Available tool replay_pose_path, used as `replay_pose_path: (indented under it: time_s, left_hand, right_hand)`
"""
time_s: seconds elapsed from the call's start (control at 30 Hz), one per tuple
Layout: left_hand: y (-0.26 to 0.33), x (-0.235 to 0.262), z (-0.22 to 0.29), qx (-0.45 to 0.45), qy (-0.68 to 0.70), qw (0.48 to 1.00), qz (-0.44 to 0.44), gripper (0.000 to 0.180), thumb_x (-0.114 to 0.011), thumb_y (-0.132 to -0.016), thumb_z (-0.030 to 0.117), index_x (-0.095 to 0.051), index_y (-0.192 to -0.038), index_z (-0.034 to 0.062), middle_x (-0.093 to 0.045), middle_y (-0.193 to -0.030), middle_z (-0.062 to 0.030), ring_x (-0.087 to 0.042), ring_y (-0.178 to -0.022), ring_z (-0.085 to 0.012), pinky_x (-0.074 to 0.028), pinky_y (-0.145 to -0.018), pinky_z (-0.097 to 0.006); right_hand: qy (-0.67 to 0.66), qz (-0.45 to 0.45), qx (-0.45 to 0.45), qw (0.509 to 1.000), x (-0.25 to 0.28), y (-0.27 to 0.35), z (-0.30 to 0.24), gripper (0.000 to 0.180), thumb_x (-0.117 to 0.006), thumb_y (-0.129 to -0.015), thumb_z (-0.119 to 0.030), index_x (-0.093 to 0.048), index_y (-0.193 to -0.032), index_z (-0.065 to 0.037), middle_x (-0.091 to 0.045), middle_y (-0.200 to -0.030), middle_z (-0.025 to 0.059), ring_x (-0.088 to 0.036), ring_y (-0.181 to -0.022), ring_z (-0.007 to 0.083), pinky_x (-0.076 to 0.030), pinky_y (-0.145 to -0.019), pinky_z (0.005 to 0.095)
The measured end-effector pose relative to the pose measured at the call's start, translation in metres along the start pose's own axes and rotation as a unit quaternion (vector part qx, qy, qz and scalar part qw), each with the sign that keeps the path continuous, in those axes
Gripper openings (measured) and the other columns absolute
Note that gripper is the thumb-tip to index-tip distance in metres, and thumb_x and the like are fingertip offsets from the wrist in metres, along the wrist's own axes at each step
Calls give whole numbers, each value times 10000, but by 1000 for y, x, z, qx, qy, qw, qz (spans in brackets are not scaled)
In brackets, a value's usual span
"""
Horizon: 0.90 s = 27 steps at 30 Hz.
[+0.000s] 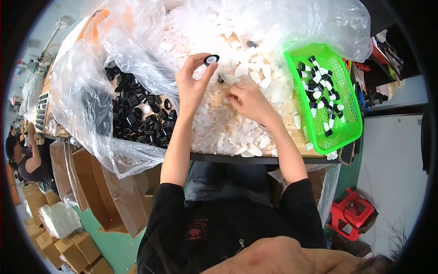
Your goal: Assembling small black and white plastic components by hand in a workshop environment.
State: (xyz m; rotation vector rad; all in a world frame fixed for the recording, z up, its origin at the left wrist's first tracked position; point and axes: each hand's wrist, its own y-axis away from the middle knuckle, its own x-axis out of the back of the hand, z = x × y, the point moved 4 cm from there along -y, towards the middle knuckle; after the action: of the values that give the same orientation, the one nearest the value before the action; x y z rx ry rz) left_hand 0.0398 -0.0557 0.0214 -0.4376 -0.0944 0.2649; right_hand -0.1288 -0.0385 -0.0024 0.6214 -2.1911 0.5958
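Note:
My left hand (pixel 193 80) is raised over the table and pinches a round black cap (pixel 211 59) between thumb and fingers. White shows inside the cap's ring. Lower and to the right, my right hand (pixel 253 106) is down among the loose white plastic pieces (pixel 246 132), its fingers curled together. Whether a piece is between those fingertips I cannot make out. Left of my left forearm lies a heap of black caps (pixel 141 109) in a clear plastic bag (pixel 86 118). To the right, a green basket (pixel 319 145) holds several black-and-white assembled pieces (pixel 323 86).
More clear plastic sheeting (pixel 328 23) covers the table's far side. Below the table at left stand open cardboard boxes (pixel 102 187). A red stool (pixel 353 212) is on the floor at right. Another person (pixel 32 160) sits at the far left, near stacked cartons (pixel 68 246).

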Motion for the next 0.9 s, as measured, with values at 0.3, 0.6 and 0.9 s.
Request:
replay_pose_path:
  time_s: [0.3, 0.6, 0.9]
  left_hand:
    - [1, 2, 1, -1, -78, 997, -26, 247, -744, -816, 64, -665, -1038, -12, -695, -943, -67, -637, -941, -133, -485, -880, -280]
    - [4, -7, 5, -78, -159, 982, -65, 246, -771, -778, 91, -698, -1007, 38, -683, -844, -32, -542, -700, -114, -451, -681, -265]
    - [12, -17, 4, 39, -138, 978, -152, 272, -778, -763, 79, -713, -1026, 48, -612, -644, -13, -495, -573, -69, -418, -569, -230]
  right_hand:
    - [0, -16, 21, 1000, -1, -3, 7, 116, -594, -759, -7, -611, -869, -39, -632, -951, 104, -618, -915, 298, -507, -752, 391]
    - [19, -153, -23, 988, 2, 11, 5, 118, -631, -777, -67, -638, -894, -51, -617, -853, 140, -615, -843, 333, -489, -775, 415]
    - [-114, 188, -60, 974, 52, 4, 6, 154, -733, -785, -19, -699, -935, -24, -684, -953, 67, -644, -786, 135, -520, -650, 267]
